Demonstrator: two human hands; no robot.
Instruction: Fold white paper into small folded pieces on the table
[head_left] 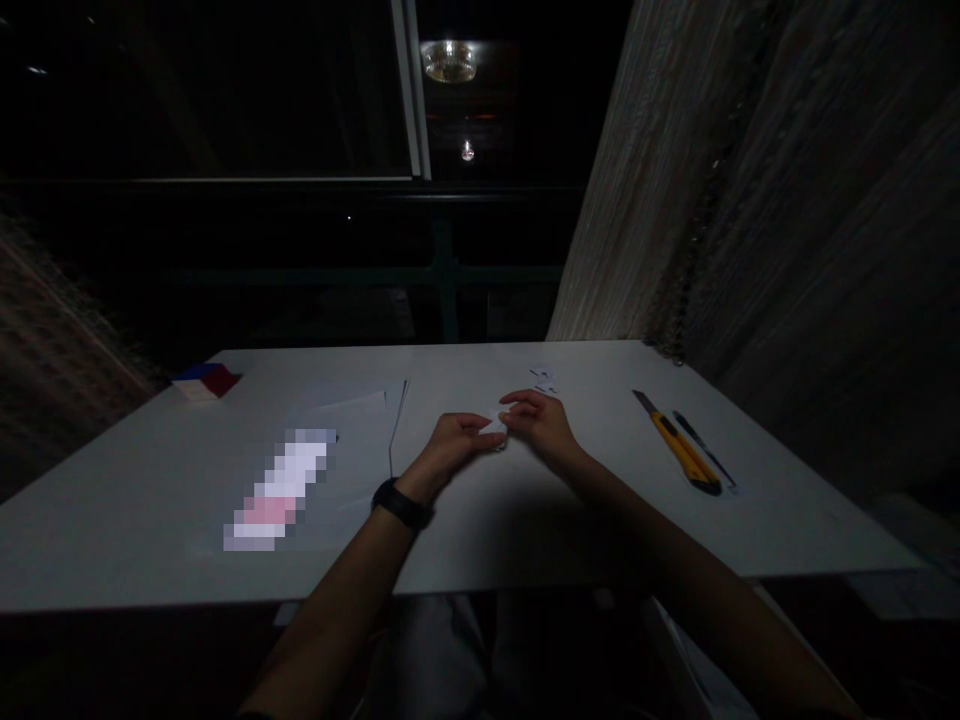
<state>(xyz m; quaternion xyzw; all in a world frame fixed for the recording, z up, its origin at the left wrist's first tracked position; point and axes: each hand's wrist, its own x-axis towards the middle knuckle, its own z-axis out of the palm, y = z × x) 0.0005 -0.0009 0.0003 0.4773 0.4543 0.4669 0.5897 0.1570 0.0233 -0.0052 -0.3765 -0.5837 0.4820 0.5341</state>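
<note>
Both of my hands meet over the middle of a white table (150, 500). My left hand (450, 445), with a dark watch on the wrist, pinches a small white piece of paper (495, 427) from the left. From the right, my right hand (540, 420) grips the same piece, fingers curled over it. The light is dim and the paper's shape is hard to make out. A few small paper scraps (544, 380) lie just beyond my hands.
A stack of white sheets (360, 420) lies left of my hands. A yellow utility knife (679, 445) and a dark pen (701, 445) rest at the right. A red, blue and white cube (204, 381) sits at the far left corner. Curtains hang at the right.
</note>
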